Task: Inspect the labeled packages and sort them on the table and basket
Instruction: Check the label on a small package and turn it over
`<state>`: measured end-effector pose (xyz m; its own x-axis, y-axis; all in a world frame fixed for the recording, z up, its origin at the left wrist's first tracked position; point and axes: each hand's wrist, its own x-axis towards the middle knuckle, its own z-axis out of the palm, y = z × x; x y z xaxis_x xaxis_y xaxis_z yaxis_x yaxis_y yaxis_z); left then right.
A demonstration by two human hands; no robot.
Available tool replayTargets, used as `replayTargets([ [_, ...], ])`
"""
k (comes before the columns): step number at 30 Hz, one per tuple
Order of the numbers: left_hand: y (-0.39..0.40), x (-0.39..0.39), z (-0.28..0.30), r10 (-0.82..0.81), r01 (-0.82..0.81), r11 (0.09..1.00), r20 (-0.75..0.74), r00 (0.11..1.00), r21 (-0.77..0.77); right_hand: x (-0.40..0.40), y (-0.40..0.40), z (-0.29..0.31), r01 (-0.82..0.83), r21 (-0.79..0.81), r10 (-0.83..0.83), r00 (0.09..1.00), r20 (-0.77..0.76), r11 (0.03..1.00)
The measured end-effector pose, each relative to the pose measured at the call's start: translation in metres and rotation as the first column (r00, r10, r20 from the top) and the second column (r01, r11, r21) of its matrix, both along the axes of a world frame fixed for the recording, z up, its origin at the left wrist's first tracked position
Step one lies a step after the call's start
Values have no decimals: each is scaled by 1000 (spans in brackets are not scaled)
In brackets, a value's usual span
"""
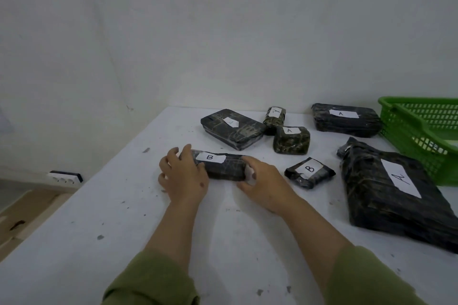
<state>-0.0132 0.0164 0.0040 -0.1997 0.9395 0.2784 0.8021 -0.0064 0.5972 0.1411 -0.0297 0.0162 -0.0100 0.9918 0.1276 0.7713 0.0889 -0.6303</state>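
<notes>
Both hands are on one parcel, just left of the frame's centre. The left hand [183,176] curls over the left end of the black-wrapped B package [220,166], fingers wrapped round its edge, while the right hand [262,181] clasps the right end, fingers bent against the wrap. The package lies flat on the white table [99,205], label up and readable, so the inspecting looks done; placing it is the step in hand, I'd say.

Moving right: a flat A package [233,129] sits above centre, with two small A packages [274,116] [292,140] beside it, apparently touching. A second, small B package [309,172] waits just right of the right hand. Further right lie a long A package [345,120] and a big A parcel [396,193]. At the right edge stands the green basket [396,116].

Next move, likely: lift and carry it to its group, though which letter goes in the basket I can't tell.
</notes>
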Motion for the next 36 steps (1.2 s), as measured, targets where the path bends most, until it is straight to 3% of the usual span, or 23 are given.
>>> replayTargets([
  [2, -8, 17, 8, -50, 59, 993, -95, 994, 98, 16, -3, 10, 98, 21, -98, 995, -9, 995],
  [4, -15, 40, 15, -190, 223, 960, -191, 963, 169, 37, -3, 17, 262, 81, -264, 964, 22, 962],
  [5, -19, 53, 17, -295, 323, 933, -177, 939, 158, 49, -3, 19, 347, 90, -352, 935, 47, 934],
  [8, -29, 89, 10, -503, 503, 860, 17, 864, -83, 75, -9, 17, 487, -42, -483, 872, 82, 872],
  [10, -32, 107, 2, -523, 512, 837, -5, 852, -192, 81, -14, 10, 473, -141, -470, 881, 54, 870],
  [12, -31, 118, 0, -519, 509, 839, -1, 855, -194, 84, -17, 3, 451, -133, -452, 892, 26, 883],
  [18, -34, 118, 2, -519, 563, 823, 298, 801, -78, 86, -35, -2, 392, -20, -389, 902, -189, 920],
  [22, -34, 105, 5, -463, 534, 839, 656, 596, 107, 76, -38, -6, 392, 14, -343, 822, -456, 920],
  [25, -34, 97, 9, -339, 468, 874, 854, 396, 130, 68, -38, -2, 333, -27, -248, 644, -724, 943],
  [27, -36, 95, 12, -318, 477, 868, 891, 325, 136, 63, -41, 1, 312, -2, -188, 566, -803, 950],
  [29, -40, 95, 14, -315, 532, 837, 906, 283, 125, 61, -42, 2, 318, 32, -158, 555, -817, 948],
  [36, -42, 91, 14, -409, 575, 793, 876, 254, 203, 63, -46, 7, 293, 38, -128, 527, -840, 955],
])
